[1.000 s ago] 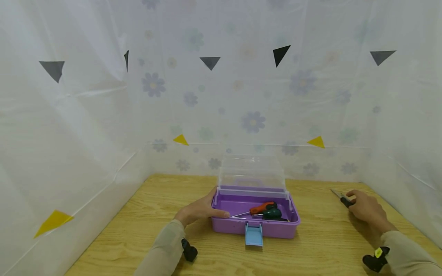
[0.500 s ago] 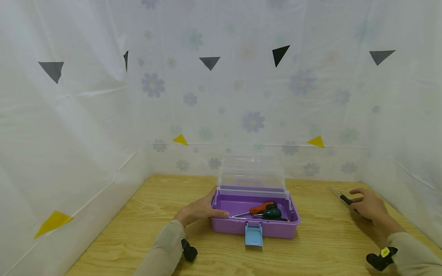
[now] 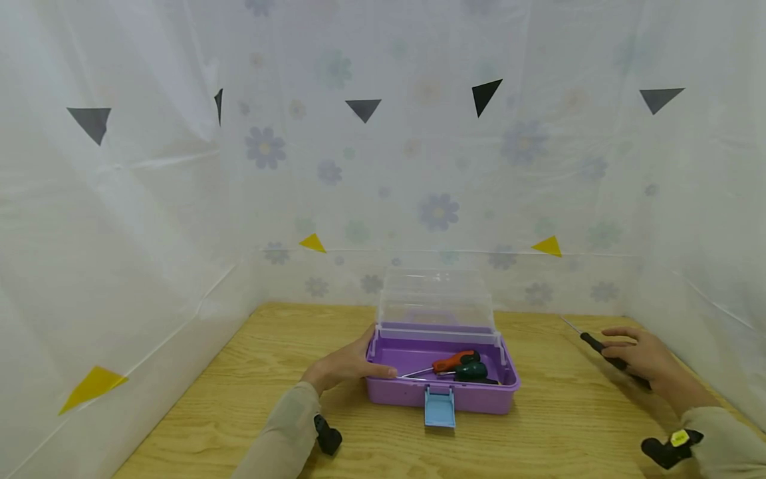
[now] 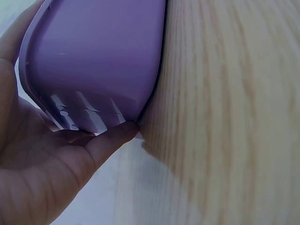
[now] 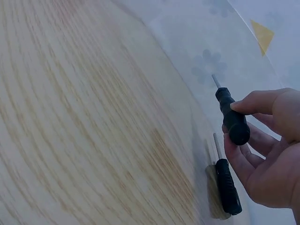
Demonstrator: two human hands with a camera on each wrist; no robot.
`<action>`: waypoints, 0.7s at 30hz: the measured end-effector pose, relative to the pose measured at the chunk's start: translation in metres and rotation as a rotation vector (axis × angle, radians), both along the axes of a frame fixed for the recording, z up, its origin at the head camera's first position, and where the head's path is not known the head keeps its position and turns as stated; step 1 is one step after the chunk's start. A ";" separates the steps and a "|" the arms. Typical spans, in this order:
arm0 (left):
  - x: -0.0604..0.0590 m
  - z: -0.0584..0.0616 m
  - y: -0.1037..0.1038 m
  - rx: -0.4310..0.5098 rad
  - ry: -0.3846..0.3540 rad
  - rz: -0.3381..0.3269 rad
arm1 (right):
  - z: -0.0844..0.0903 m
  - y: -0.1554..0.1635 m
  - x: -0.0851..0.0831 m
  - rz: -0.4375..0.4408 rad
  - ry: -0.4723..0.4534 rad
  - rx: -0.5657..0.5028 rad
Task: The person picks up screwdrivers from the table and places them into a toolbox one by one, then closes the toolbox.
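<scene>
My left hand grips the left end of a purple toolbox, its thumb over the front rim. In the left wrist view, the hand wraps the box's rounded end wall, with a fingertip low on it near the tabletop. My right hand pinches a black-handled screwdriver at the table's right side, shaft pointing away to the left. The right wrist view shows this screwdriver between thumb and fingers. Just below it lies a second black-handled screwdriver on the table.
Inside the toolbox are a red-and-black screwdriver, a dark green one and a partly hidden dark handle. Its transparent lid is raised behind; a blue latch hangs in front. White sheeting surrounds the wooden table.
The screwdriver in my right hand now reaches farther back and left, with more of its handle showing. My right wrist has shifted right. My left hand and the toolbox stay put.
</scene>
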State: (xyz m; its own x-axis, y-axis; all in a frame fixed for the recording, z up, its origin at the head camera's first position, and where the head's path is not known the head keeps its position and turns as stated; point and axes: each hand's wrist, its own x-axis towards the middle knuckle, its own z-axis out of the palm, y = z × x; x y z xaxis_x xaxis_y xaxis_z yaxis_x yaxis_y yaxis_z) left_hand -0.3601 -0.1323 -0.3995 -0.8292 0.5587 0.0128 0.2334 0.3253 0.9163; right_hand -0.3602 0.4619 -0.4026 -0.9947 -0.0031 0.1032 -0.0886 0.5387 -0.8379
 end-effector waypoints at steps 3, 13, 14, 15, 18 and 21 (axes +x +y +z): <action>0.000 0.000 0.000 0.000 0.001 -0.002 | 0.002 0.001 0.001 0.022 -0.041 -0.090; 0.000 -0.001 0.000 -0.013 0.004 0.005 | 0.003 0.006 0.000 0.083 -0.114 -0.225; 0.000 -0.001 0.000 -0.015 0.005 0.006 | 0.003 0.006 0.000 0.090 -0.118 -0.231; 0.000 -0.001 0.000 -0.018 0.006 0.008 | 0.004 0.006 0.000 0.094 -0.126 -0.240; 0.000 -0.001 0.000 -0.021 0.007 0.010 | 0.005 0.008 0.000 0.124 -0.152 -0.270; 0.000 -0.001 0.000 -0.018 0.007 0.008 | 0.007 0.008 -0.001 0.152 -0.184 -0.354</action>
